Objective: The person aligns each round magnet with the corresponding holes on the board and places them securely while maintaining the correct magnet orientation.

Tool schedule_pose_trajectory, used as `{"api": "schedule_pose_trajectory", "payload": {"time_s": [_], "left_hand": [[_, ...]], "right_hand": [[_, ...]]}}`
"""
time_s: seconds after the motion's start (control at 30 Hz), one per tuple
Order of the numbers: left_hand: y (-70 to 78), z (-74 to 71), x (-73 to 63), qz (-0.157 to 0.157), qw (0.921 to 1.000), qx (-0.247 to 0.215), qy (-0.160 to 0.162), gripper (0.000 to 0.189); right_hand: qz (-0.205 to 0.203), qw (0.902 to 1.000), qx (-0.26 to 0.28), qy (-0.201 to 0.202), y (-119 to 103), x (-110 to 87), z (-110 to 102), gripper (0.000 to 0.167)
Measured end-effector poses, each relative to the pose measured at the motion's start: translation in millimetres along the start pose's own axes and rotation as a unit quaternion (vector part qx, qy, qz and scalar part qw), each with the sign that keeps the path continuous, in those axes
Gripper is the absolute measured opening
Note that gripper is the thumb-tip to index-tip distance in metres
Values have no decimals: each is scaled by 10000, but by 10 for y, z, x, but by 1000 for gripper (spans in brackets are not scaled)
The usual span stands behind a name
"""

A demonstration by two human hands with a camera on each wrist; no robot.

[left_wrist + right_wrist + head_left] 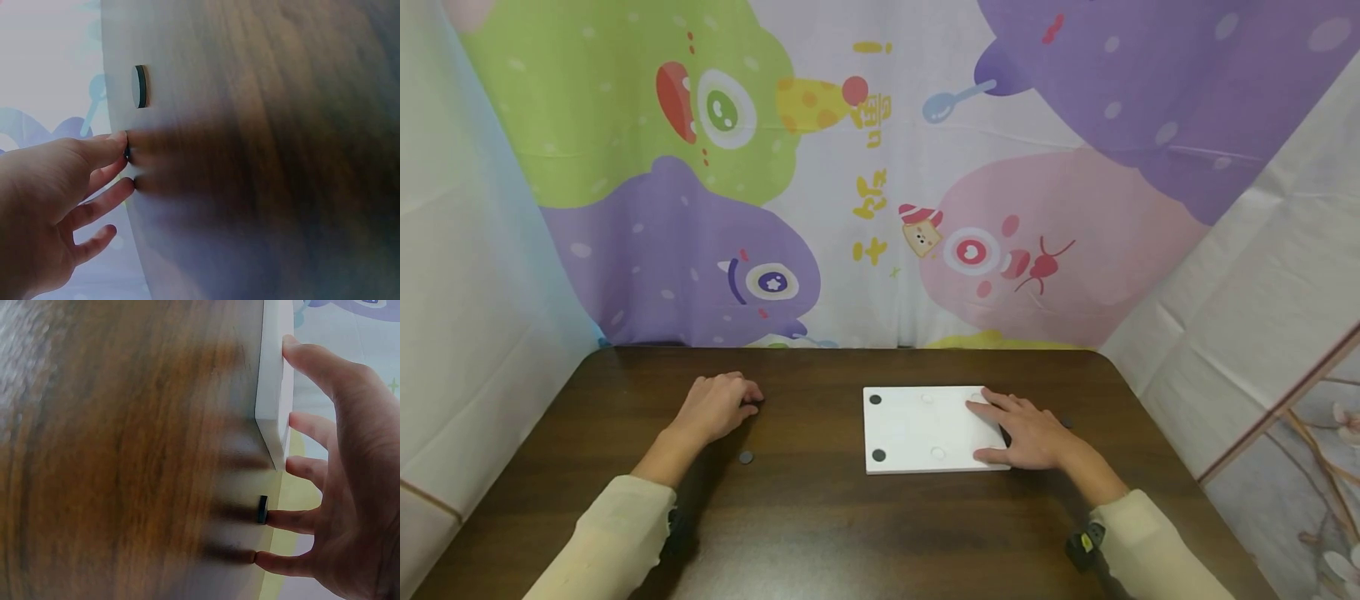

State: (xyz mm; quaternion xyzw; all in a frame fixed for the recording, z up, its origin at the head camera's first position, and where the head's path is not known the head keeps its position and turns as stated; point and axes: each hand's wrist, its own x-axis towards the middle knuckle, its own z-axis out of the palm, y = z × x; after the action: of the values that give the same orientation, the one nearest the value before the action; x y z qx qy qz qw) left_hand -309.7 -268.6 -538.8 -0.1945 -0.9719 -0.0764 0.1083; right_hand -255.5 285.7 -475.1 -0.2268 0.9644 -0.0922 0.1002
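- At the left, the left sleeve (610,529) reaches in over the brown table (850,533).
- The left hand (718,407) rests low on the tabletop, thumb and forefinger pinching the held disc (127,147), a small dark piece seen nearly edge-on from the wrist; its other fingers are loosely bent.
- The loose disc (746,457) lies flat on the wood, near that thumb but apart from it, on the person's side.
- From the left fingertips, the white board (936,427) lies directly to the right across a strip of table. Its long axis runs left to right, so a short end faces the left hand.
- At that short end sit the far disc (876,400) and the near disc (879,455), one toward each corner.
- Just right of these come the far hollow (927,398) and the near hollow (937,452), both pale and round, lying between the two hands.
- The right hand (1033,433) is the nearer one, already touching the board: fingers spread, grasping nothing, with the thumb and two fingertips resting on its right end. The other two fingers reach past the edge.
- Farthest right, the right disc (1066,422) lies on the table, the ring fingertip against or just beside it; which cannot be told.
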Motion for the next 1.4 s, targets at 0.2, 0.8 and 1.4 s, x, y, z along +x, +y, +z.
{"api": "schedule_pose_trajectory", "payload": {"time_s": [0.2,0.8,1.4], "left_hand": [[199,-241,-69,26,10000,-14,7,12],[494,-620,-134,-160,9997,1,-180,10],[332,-459,-85,-59,9998,142,-96,11]], "right_hand": [[-14,10000,-10,-12,2,2,-1,92],[-23,10000,-36,-37,-2,1,-5,93],[-24,10000,-36,-17,-10,-1,-3,92]]}}
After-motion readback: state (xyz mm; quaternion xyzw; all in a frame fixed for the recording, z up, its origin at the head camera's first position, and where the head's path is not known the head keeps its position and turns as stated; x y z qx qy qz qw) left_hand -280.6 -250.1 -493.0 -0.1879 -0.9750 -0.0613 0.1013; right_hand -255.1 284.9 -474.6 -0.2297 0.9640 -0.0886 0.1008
